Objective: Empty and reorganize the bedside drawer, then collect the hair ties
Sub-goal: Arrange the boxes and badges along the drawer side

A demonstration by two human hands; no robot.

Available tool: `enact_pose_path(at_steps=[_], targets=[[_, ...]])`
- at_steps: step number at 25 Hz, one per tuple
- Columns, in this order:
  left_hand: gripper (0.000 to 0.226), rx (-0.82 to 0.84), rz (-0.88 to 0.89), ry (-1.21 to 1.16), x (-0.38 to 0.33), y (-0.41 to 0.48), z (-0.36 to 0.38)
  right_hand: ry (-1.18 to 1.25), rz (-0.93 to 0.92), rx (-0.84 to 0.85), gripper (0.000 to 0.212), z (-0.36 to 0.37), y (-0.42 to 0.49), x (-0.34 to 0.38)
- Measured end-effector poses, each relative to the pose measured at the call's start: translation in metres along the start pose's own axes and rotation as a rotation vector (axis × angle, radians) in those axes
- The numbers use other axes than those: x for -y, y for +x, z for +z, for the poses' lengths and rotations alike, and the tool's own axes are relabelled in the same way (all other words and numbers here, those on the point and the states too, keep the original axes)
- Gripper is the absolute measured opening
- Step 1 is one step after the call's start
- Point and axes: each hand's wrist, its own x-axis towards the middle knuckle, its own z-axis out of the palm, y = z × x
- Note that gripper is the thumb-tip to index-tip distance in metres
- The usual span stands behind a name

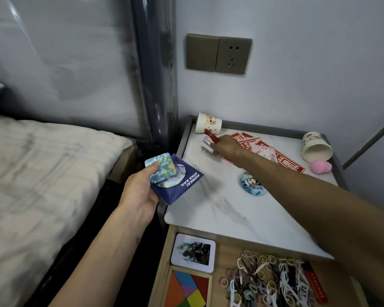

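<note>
Left hand: grip closed around a stack held over the gap between bed and table: a square badge on top, a round badge under it, a blue packet at the bottom.
Right hand: stretched across the table toward its far left corner, fingers pinching a small clear bag with a red tab.
Hair ties: a loose heap in the open drawer below the table's front edge, well apart from both grips, under the right forearm.
Drawer, left part: a white-framed picture tile and a coloured tangram puzzle.
Table top: two tipped paper cups, red stickers, a pink card, a pink sponge, a round blue badge.
</note>
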Motion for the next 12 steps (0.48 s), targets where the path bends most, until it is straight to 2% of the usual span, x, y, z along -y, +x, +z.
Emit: enact_pose_path(at_steps=[4,6,8,9,12], targets=[[0.019,-0.01,0.015,0.055,-0.002,0.005,-0.001,0.129,-0.067,-0.052,0.015,0.014,-0.014,0.011],[0.019,-0.018,0.019,0.128,0.002,0.008,0.0,0.374,-0.08,-0.03,0.014,0.008,-0.04,0.02],[0.019,-0.003,0.027,0.186,0.007,0.004,0.001,0.62,-0.097,0.083,0.017,-0.001,-0.089,0.024],[0.019,0.02,0.035,0.215,0.01,-0.001,0.002,0.642,-0.114,0.136,0.02,-0.005,-0.117,0.022],[0.023,0.152,0.04,0.328,0.026,-0.023,0.006,0.476,-0.131,0.228,0.023,-0.007,-0.19,0.0]])
